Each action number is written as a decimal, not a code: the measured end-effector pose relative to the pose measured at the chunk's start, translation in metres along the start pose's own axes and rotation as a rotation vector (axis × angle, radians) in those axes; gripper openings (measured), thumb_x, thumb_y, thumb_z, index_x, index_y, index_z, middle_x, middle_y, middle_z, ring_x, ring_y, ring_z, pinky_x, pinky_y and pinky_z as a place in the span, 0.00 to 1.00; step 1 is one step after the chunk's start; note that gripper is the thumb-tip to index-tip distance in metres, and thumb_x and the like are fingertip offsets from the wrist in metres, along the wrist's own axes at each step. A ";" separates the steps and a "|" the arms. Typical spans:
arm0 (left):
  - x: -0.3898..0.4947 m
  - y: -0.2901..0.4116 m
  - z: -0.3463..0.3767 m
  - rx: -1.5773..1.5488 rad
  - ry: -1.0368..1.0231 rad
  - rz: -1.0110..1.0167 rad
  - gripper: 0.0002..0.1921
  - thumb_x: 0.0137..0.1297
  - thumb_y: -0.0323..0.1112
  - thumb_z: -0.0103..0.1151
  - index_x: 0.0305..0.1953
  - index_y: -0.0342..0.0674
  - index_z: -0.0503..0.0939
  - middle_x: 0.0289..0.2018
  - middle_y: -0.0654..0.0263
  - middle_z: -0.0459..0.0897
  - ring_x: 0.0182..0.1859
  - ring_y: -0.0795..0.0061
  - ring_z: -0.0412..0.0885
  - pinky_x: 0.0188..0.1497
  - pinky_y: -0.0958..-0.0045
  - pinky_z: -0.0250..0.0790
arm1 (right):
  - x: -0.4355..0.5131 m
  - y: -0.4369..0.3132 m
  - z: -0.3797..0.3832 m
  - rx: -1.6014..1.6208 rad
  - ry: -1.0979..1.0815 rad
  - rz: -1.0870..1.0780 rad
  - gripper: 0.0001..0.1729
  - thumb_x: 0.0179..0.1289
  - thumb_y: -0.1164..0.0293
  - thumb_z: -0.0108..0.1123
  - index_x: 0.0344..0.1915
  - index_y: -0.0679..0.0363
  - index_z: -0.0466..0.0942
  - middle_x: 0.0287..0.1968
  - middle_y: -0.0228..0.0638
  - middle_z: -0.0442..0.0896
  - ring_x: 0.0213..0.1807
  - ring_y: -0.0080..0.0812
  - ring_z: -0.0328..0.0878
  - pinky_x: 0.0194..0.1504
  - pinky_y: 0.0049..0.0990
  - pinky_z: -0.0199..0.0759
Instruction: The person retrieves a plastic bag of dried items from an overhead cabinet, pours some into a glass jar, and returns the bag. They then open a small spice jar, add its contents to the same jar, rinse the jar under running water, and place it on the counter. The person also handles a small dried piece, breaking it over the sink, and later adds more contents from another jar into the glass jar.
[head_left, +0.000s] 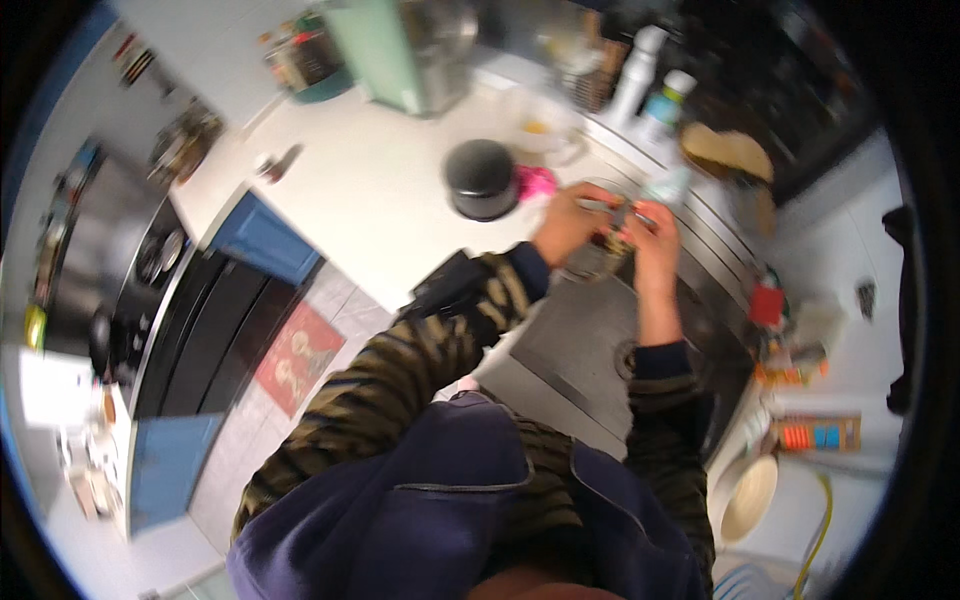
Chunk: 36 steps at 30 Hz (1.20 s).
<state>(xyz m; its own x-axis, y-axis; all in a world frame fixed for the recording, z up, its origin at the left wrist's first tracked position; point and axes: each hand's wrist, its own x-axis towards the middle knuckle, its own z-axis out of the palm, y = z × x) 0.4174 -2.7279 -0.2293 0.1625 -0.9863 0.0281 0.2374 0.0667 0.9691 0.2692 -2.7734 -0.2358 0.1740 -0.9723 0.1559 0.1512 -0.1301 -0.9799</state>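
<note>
My left hand (576, 223) and my right hand (654, 236) are close together near the sink's edge, fingertips pinched around a small blurred item (628, 213). What it is cannot be made out. Just under the fingers is a clear bowl (589, 264), with yellowish and dark red bits (616, 243) showing between the hands. The bowl sits by the top end of the metal sink (577, 349). Left of my left hand, a black round pot (481, 181) rests on the white counter (375, 202), beside a bright pink thing (537, 182).
Behind my hands stand a white bottle (637, 71), a bottle with a blue label (666, 105) and a clear container (541, 131) with something yellow inside. A light green panel (379, 56) is upright farther back. To the far left is a black stove (154, 259).
</note>
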 end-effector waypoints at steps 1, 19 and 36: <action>0.002 -0.001 -0.006 0.171 -0.029 0.030 0.14 0.55 0.22 0.60 0.45 0.34 0.81 0.33 0.64 0.84 0.29 0.80 0.82 0.33 0.77 0.74 | 0.004 0.005 -0.002 -0.129 -0.040 0.029 0.14 0.62 0.75 0.61 0.48 0.62 0.76 0.36 0.32 0.79 0.30 0.22 0.76 0.32 0.22 0.74; 0.007 0.020 -0.208 0.349 0.034 0.528 0.18 0.59 0.25 0.63 0.51 0.40 0.75 0.41 0.66 0.80 0.41 0.80 0.80 0.42 0.76 0.75 | -0.026 -0.015 0.126 -0.136 0.168 -0.140 0.12 0.72 0.67 0.48 0.39 0.64 0.75 0.35 0.34 0.77 0.29 0.21 0.71 0.34 0.21 0.68; -0.032 0.005 -0.698 0.386 1.024 0.183 0.31 0.50 0.28 0.72 0.56 0.34 0.70 0.46 0.60 0.81 0.49 0.65 0.79 0.53 0.68 0.71 | -0.055 0.038 0.339 -0.263 -0.271 0.180 0.12 0.68 0.79 0.47 0.50 0.65 0.71 0.49 0.36 0.75 0.38 0.23 0.75 0.40 0.25 0.74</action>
<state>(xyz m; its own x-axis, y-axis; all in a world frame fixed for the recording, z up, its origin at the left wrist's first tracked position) 1.0819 -2.5912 -0.3964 0.9216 -0.3638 0.1354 -0.1565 -0.0291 0.9873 0.5954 -2.6586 -0.2394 0.4299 -0.9024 -0.0281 -0.1525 -0.0419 -0.9874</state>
